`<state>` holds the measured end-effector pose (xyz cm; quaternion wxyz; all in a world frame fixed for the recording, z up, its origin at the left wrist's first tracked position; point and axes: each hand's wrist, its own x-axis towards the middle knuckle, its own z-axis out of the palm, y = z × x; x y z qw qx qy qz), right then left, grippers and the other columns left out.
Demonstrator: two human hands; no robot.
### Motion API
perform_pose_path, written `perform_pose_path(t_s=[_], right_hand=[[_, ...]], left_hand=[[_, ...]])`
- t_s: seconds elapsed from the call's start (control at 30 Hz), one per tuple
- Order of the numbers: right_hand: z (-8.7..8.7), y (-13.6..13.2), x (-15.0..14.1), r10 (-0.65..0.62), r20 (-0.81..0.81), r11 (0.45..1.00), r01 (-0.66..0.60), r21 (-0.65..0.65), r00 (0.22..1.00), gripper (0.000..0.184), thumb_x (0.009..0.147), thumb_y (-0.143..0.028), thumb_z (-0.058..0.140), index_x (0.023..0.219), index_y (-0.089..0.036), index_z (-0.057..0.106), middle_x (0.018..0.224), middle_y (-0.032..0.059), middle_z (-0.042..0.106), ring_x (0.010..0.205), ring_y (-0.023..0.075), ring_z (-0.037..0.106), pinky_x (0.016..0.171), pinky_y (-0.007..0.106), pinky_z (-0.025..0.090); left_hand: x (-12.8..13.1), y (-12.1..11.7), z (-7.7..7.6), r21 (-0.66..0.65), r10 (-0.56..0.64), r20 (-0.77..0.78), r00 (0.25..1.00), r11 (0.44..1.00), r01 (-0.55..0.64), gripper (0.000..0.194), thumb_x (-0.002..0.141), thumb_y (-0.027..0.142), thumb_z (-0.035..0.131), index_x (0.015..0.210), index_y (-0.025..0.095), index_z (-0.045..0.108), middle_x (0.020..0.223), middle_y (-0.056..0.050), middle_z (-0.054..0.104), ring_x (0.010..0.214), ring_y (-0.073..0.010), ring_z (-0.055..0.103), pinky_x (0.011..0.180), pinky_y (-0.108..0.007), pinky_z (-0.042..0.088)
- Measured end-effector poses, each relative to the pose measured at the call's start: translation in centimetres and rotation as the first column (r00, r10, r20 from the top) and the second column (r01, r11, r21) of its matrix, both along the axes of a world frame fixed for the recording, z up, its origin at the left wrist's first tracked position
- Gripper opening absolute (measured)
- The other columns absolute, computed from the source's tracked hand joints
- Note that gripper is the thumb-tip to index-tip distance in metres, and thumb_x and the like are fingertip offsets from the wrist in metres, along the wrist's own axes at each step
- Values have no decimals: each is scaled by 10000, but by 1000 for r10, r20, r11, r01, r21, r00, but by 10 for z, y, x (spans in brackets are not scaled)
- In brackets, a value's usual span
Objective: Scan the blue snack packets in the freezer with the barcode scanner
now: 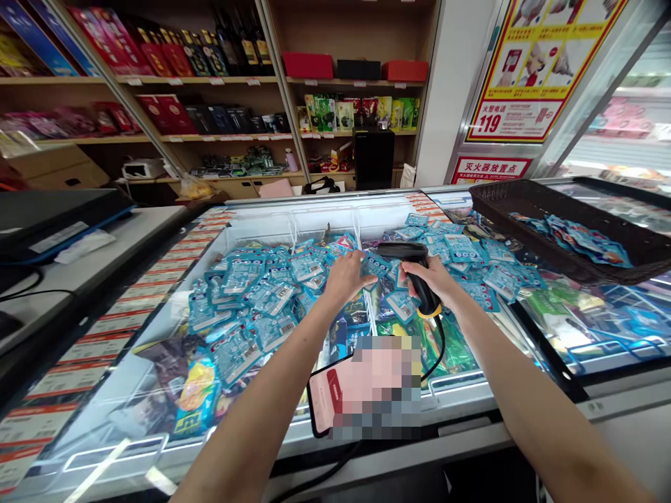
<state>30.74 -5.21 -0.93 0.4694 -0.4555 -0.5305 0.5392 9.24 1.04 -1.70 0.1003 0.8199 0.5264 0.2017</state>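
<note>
My right hand (433, 276) is wrapped round the handle of a black barcode scanner (402, 250) with a yellow ring at its base. The scanner's head points left, towards my left hand (346, 276). Between the thumb and fingers of that hand is a small blue snack packet (376, 265), partly hidden. Many similar blue packets (272, 297) lie in a loose heap on the glass top of a freezer, on both sides of my hands. Close to me on the glass, a phone (322, 402) lies with its screen lit, partly covered by a blurred patch.
A dark woven basket (524, 202) with some packets inside stands at the right. The scanner's cable (440, 356) hangs near my right forearm. Price labels (112, 342) run along the freezer's left edge (157, 279). Shelves with bottles and boxes (330, 66) stand behind.
</note>
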Motion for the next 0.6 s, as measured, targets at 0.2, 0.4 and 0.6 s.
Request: perform_pose_path(t_s=[0.2, 0.4, 0.6], right_hand=[[-1, 0, 1, 11, 26, 1000, -10, -8, 1000, 367, 722, -500, 674, 846, -158, 620, 718, 58, 676, 434, 140, 584, 388, 253, 448], [1, -6, 0, -6, 73, 1000, 5, 16, 997, 379, 737, -517, 650, 816, -148, 626, 748, 75, 678, 447, 137, 589, 410, 256, 459], [6, -13, -3, 20, 206, 998, -31, 47, 978, 388, 764, -532, 620, 827, -149, 622, 812, 90, 682, 460, 136, 598, 425, 252, 456]], left_hand=[[-36, -7, -11, -200, 199, 457, 867, 973, -118, 561, 620, 425, 746, 1079, 174, 542, 1039, -119, 613, 1019, -291, 550, 837, -375, 411], [-52, -15, -18, -291, 289, 891, 351, 956, -47, 298, 767, 420, 598, 917, 221, 435, 855, 5, 540, 753, -124, 553, 656, -248, 438], [-52, -14, -18, -298, 297, 950, 99, 955, -8, 405, 674, 274, 710, 760, 220, 318, 631, 87, 297, 489, -36, 315, 490, -171, 313]])
